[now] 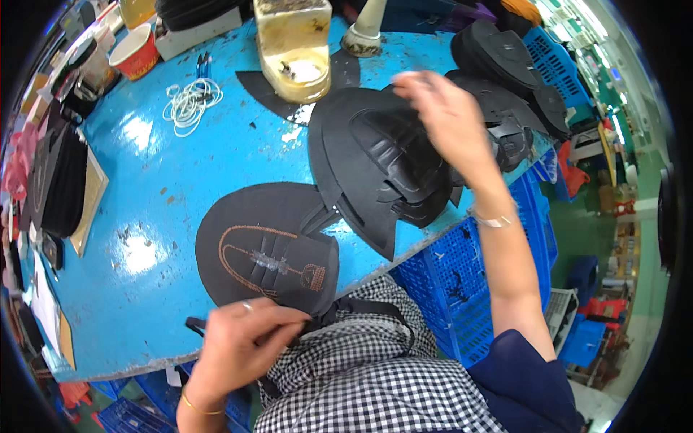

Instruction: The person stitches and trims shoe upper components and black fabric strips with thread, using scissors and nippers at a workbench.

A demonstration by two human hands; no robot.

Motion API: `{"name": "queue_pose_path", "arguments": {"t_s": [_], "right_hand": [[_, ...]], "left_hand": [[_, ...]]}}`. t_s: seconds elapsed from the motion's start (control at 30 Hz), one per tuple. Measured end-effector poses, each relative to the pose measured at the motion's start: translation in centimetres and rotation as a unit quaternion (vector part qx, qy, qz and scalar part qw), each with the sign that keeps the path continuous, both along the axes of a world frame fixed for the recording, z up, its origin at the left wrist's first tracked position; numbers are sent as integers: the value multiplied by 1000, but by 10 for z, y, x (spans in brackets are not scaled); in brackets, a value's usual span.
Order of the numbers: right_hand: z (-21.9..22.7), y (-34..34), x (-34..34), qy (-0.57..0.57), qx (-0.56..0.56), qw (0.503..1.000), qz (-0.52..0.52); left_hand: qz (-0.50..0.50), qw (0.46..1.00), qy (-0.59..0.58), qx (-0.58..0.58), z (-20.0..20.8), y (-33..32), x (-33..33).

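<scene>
A black rounded panel [216, 245] with brown stitch lines and pale glue-like smears lies at the table's front edge. My left hand [249, 339] is at its lower edge, thumb and fingers pinched together; whatever they pinch is too small to make out. A ring and a thin bangle show on this hand and wrist. To the right, several black moulded panels [339, 137] overlap in a pile. Over the pile's far side is my right hand [451, 119], its fingers smeared by motion, so I cannot tell whether it holds anything.
A stained cream glue pot [296, 79] stands at the back, beside a white cone-shaped bottle [364, 32]. White cord [191, 105], pliers [203, 65] and a red-white tub [135, 54] sit far left. More black panels [494, 58] are stacked far right. Blue crates [462, 274] stand below the table.
</scene>
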State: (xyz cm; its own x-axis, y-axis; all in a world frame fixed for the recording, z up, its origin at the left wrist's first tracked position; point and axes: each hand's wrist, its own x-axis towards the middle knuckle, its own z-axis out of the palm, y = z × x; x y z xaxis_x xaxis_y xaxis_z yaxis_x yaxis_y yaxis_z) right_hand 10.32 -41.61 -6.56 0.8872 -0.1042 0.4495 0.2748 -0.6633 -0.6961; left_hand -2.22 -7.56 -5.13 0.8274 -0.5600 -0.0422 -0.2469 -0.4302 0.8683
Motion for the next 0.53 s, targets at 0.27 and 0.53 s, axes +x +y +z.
{"name": "queue_pose_path", "arguments": {"t_s": [0.27,0.53], "right_hand": [[-49,19,25,4,-297,953,53],[-38,27,4,-112,-292,947,72]], "left_hand": [[21,997,-56,49,-21,-9,-17],[24,995,-61,71,-22,-7,-13]]}}
